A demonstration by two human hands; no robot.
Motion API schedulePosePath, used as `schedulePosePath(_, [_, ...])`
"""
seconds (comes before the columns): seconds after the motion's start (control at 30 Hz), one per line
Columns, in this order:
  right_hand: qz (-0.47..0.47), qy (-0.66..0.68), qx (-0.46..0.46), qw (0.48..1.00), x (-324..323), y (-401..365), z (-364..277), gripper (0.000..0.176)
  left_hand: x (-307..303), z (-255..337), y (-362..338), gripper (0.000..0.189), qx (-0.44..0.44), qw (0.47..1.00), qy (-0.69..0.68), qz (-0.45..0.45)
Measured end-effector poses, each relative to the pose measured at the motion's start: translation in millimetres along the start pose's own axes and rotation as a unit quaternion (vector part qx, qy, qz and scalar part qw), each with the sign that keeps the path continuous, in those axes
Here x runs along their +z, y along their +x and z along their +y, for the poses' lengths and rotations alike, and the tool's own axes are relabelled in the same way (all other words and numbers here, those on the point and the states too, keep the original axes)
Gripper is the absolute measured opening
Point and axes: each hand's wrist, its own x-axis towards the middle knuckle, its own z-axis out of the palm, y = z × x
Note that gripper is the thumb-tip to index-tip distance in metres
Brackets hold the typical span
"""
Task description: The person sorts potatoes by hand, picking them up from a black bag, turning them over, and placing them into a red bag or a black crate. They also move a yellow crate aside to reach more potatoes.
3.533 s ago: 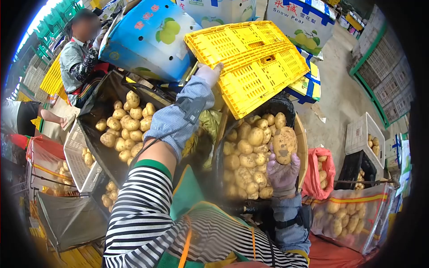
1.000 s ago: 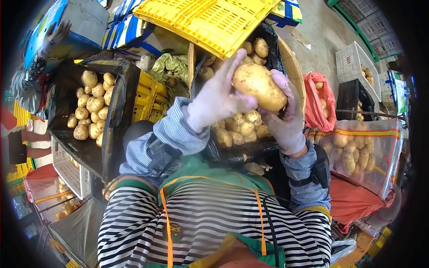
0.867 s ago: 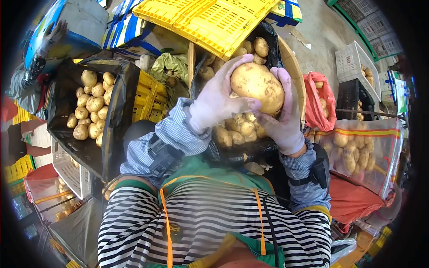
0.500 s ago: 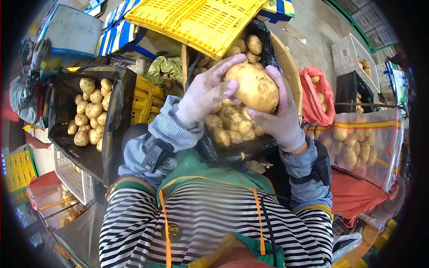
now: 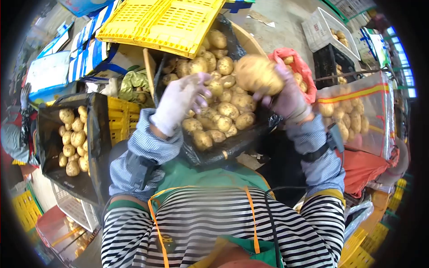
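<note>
A large potato (image 5: 258, 75), smeared by motion, is held in my right hand (image 5: 289, 94) above the right side of a black-lined bin (image 5: 203, 157). My left hand (image 5: 182, 99), in a pale glove like the right, hovers over the left part of the bin, fingers apart and curved, nothing in it. Below both hands many potatoes (image 5: 228, 110) fill the bin. A red sack (image 5: 311, 89) with potatoes in it stands just right of the held potato.
A yellow crate (image 5: 161, 22) rests across the bin's far edge. At left is a black-lined crate (image 5: 99, 134) of potatoes; at right, a clear mesh bag (image 5: 373, 116) of potatoes. A white crate (image 5: 315, 33) stands back right. Part of another person (image 5: 15, 136) shows far left.
My left hand has let go of the large potato and moved away from it. My right hand has carried the potato toward the right. The view has turned to the right.
</note>
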Motion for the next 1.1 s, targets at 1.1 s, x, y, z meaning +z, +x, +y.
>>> schedulePosePath(1.1, [0.121,-0.814,0.077,0.562,-57,170,157,0.081,-29,1,-4,0.043,0.102,0.977,-0.095,0.161])
